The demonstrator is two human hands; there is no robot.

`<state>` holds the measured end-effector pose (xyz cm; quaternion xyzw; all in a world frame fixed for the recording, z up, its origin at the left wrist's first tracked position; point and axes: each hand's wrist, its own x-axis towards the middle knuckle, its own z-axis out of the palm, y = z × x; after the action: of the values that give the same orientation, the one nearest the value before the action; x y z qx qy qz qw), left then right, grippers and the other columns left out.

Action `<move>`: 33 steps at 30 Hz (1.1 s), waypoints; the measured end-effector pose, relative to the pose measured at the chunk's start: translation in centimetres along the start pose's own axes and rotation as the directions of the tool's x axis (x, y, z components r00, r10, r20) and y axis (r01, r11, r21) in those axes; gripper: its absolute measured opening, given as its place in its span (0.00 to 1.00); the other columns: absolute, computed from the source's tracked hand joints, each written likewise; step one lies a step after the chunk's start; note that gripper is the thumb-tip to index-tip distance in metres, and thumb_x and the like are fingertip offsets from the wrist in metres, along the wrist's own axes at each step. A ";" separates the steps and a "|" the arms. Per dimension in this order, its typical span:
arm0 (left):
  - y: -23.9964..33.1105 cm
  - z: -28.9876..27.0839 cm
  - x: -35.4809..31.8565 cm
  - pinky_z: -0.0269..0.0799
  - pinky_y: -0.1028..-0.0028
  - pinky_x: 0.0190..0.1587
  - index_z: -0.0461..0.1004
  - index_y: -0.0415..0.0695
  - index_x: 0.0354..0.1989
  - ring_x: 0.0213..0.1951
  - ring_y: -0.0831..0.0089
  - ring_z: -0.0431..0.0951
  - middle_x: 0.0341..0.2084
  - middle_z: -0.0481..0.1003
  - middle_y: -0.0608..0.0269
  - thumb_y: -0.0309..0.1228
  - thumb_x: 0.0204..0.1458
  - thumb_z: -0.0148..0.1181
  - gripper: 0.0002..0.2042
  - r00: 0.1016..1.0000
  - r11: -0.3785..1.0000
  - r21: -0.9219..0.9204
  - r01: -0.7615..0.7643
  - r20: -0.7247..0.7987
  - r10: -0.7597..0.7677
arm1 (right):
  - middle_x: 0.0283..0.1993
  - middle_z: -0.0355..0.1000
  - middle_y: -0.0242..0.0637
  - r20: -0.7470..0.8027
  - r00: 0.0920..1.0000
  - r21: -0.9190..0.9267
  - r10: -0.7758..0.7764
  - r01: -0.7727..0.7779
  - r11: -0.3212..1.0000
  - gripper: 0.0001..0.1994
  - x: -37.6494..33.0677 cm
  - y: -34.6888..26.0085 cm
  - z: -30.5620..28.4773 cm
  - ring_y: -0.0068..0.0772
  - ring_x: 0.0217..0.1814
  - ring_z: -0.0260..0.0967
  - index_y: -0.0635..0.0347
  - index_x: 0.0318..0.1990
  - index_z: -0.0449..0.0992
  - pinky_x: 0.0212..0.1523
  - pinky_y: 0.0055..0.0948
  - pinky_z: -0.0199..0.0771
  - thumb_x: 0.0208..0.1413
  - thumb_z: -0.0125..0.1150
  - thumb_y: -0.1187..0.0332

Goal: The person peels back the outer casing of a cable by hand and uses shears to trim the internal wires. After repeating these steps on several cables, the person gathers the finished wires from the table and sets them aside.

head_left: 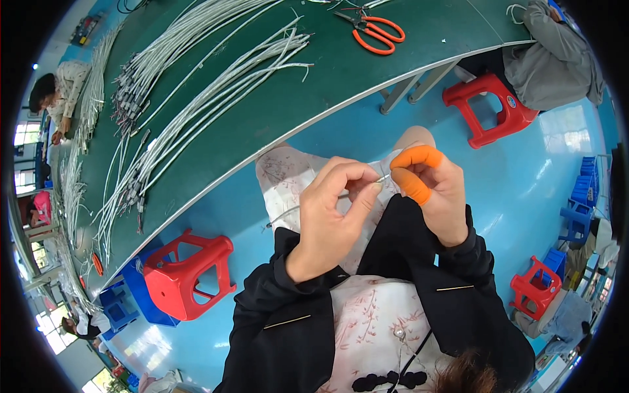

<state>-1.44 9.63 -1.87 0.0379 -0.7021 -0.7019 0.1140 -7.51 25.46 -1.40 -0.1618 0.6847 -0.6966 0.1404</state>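
Big green counter (321, 82) sweeps across 11 o'clock, loaded with pale cable bundles (187, 36), red stool (166, 288) at 8. Left hand (334, 216) and right hand (440, 187) meet just off-centre toward 3; orange-handled scissors (381, 33) near 1. Tiniest bit: thin grey cable (286, 212) between the hands, left grip pinching it, right grip pinching its tip.

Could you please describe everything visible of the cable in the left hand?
The cable is thin and pale grey, with a plastic-looking sheath and a dark-tipped free end. It runs, bent, through the left hand above the lap, its other end pinched by thumb and forefinger, near the orange-covered fingers of the right hand; contact there is unclear.
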 end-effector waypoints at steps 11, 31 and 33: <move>0.0 0.8 0.2 0.66 0.81 0.28 0.73 0.37 0.32 0.25 0.79 0.69 0.28 0.73 0.63 0.16 0.45 0.62 0.07 0.959 0.912 0.326 -0.249 -0.051 0.280 | 0.35 0.69 0.34 -0.042 0.998 0.019 -0.053 0.054 0.998 0.06 -0.8 -0.3 0.5 0.19 0.28 0.65 0.68 0.38 0.73 0.29 0.16 0.65 0.53 0.57 0.82; -0.6 0.3 -0.4 0.66 0.83 0.39 0.71 0.34 0.40 0.34 0.82 0.70 0.33 0.71 0.67 0.19 0.53 0.58 0.07 0.963 0.870 -0.414 0.270 0.090 -0.255 | 0.33 0.71 0.34 -0.104 0.869 -0.451 -0.484 0.392 0.802 0.11 -1.1 1.2 1.9 0.18 0.24 0.64 0.65 0.37 0.75 0.19 0.15 0.54 0.45 0.63 0.85; -1.1 0.4 -0.4 0.67 0.83 0.42 0.71 0.34 0.40 0.36 0.82 0.71 0.35 0.71 0.66 0.19 0.53 0.58 0.07 0.961 0.833 -0.479 0.275 0.107 -0.256 | 0.32 0.72 0.33 -0.110 0.847 -0.480 -0.520 0.413 0.774 0.11 -1.1 1.2 2.0 0.17 0.23 0.62 0.64 0.37 0.76 0.17 0.15 0.50 0.44 0.64 0.85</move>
<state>-1.23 10.10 -2.97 0.0912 -0.4912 -0.8662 0.0078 -5.67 24.05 -2.66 -0.2708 0.7727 -0.5512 -0.1606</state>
